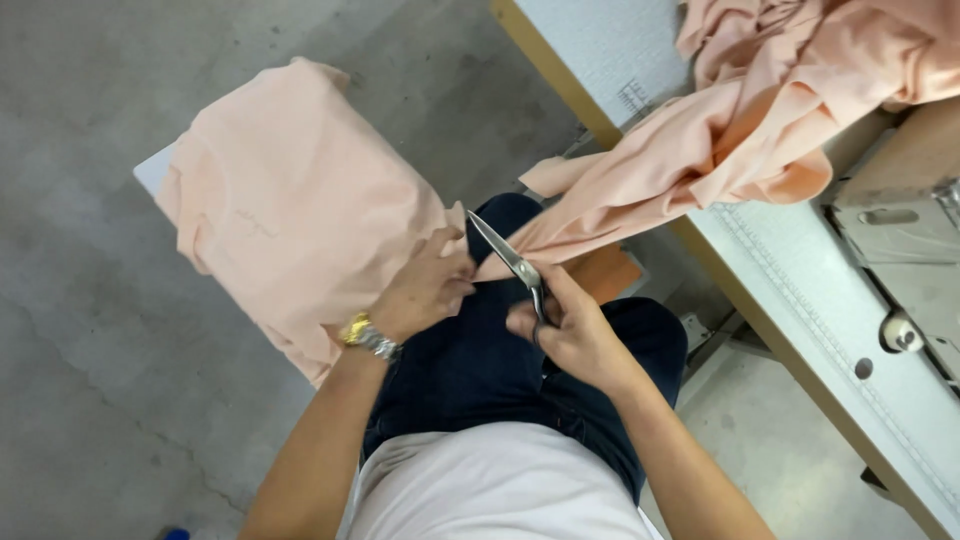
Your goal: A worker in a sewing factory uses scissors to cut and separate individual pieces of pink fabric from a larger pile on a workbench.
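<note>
Seated at a sewing table (800,300), dark trousers (480,360) and white shirt (500,485) in the lower middle of the view

Right hand (570,335) closed around the handles of metal scissors (510,262), fingers curled through the loops, blades slightly parted and pointing up and to the left, tips right at the edge of the peach cloth

Left hand (430,290) with fingers bent and pinched shut on the peach cloth just beside the blades, gold and silver watch (365,335) on the wrist

Peach cloth in two masses: a folded stack (290,200) over a white stand to the left, above the left hand, and a loose strip (660,170) running from the hands up and to the right onto the table, ending in a crumpled heap (800,70) at the top right corner

Cloth pulled fairly taut between the left hand and the table edge, blades meeting it above the knees

Grey metal sewing machine bed (900,260) at the right edge, grey concrete floor (90,330) below and to the left
</note>
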